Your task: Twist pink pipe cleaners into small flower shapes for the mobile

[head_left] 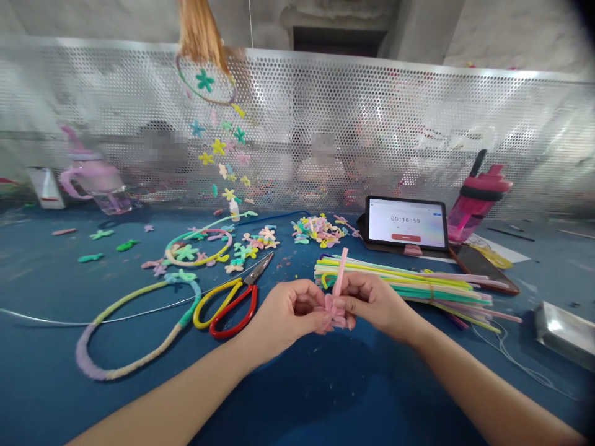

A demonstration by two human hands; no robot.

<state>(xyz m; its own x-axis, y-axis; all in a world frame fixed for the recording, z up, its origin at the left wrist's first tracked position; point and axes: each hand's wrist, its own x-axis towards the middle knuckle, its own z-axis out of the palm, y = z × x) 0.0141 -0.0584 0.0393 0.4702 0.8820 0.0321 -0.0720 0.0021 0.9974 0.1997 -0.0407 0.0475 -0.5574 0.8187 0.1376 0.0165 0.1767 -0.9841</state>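
Between my two hands is a pink pipe cleaner [341,272], bent into small petal-like loops at its lower part, with a straight end sticking up. My left hand [297,313] pinches the looped part from the left, thumb and fingers closed. From the other side my right hand [372,303] grips the same piece near the base of the straight end. A bundle of pastel pipe cleaners [418,285] lies just behind my right hand. Scissors [235,303] with one yellow and one red handle rest to the left of my left hand, blades pointing away.
Wrapped hoops [88,347] and loose pipe-cleaner flowers [251,244] lie left; a pile of small shapes [320,229] sits at centre back. A tablet [406,222], phone [483,266], pink bottle [478,195] and metal box [564,334] stand right. A flower mobile [218,146] hangs before the perforated screen [279,80].
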